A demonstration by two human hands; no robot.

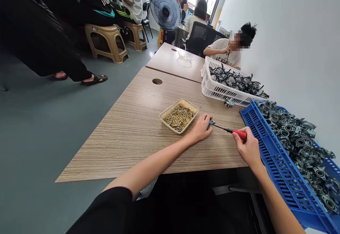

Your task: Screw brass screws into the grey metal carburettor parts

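My left hand (203,128) rests on the wooden table with its fingers closed round a small grey metal part (211,123), a carburetor by its look, mostly hidden under the fingers. In my right hand (248,145) is a screwdriver (239,133) with a red handle and a dark shaft. Its shaft points left, and the tip meets the metal part beside my left fingers. Just left of my left hand stands a cream plastic tray (164,116) holding many brass-coloured screw-like pieces (178,118).
A blue crate (275,156) heaped with carburetors is at the right. Behind it stands a white crate (225,97) of dark metal parts, with one loose carburetor (228,102) before it. A person (225,50) sits across the table (127,131); a fan (165,9) stands beyond.
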